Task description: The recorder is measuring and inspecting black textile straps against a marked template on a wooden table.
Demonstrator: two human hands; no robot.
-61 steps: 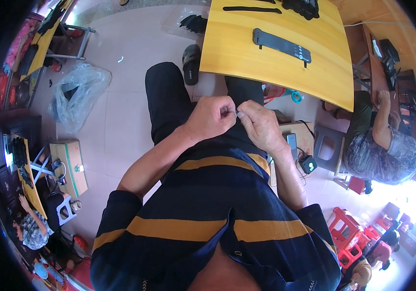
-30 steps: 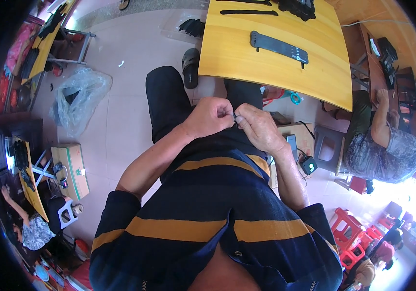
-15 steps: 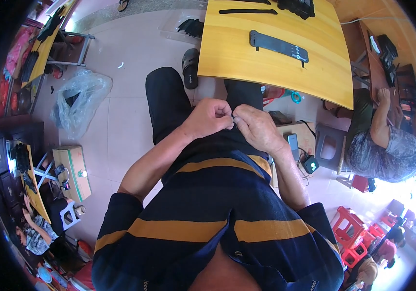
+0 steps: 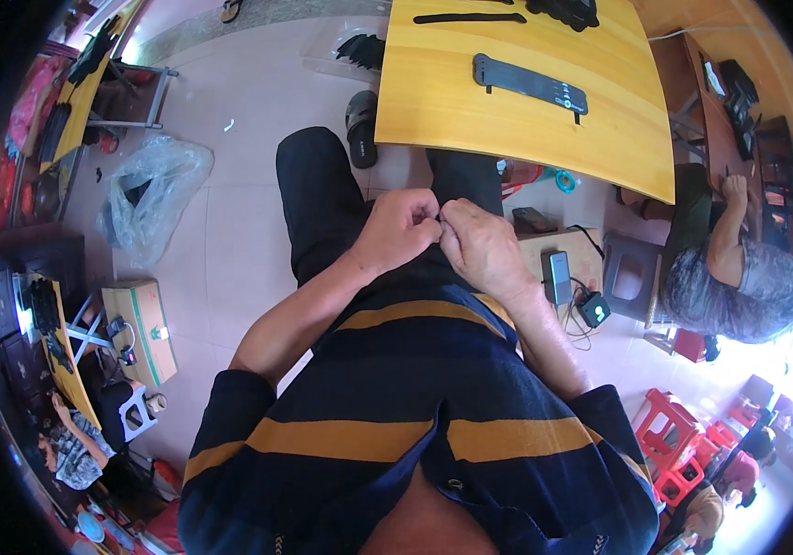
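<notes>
Above my lap, just short of the table's near edge, my two hands meet fingertip to fingertip. My left hand [image 4: 403, 227] is curled, thumb and fingers pinched together. Against it presses my right hand [image 4: 481, 242], its fingers closed too. Whatever lies between the fingertips is hidden or too small to make out. Beyond the hands, a flat black strap-shaped piece [image 4: 530, 83] with small pale marks rests on the yellow table [image 4: 452, 116]. Farther back lie a thin black strip [image 4: 470, 18] and a heap of black pieces [image 4: 565, 11].
A black slipper [image 4: 361, 129] lies on the floor left of the table. At right, a cardboard box [image 4: 530, 250] bears a phone-like device [image 4: 557, 277] and a black charger [image 4: 592, 309]. A person [image 4: 734, 287] sits farther right. A clear plastic bag [image 4: 158, 199] lies at left.
My hands stay pinched together, with only a slight shift of the right hand and fingers. The seated person at right has moved an arm a little.
</notes>
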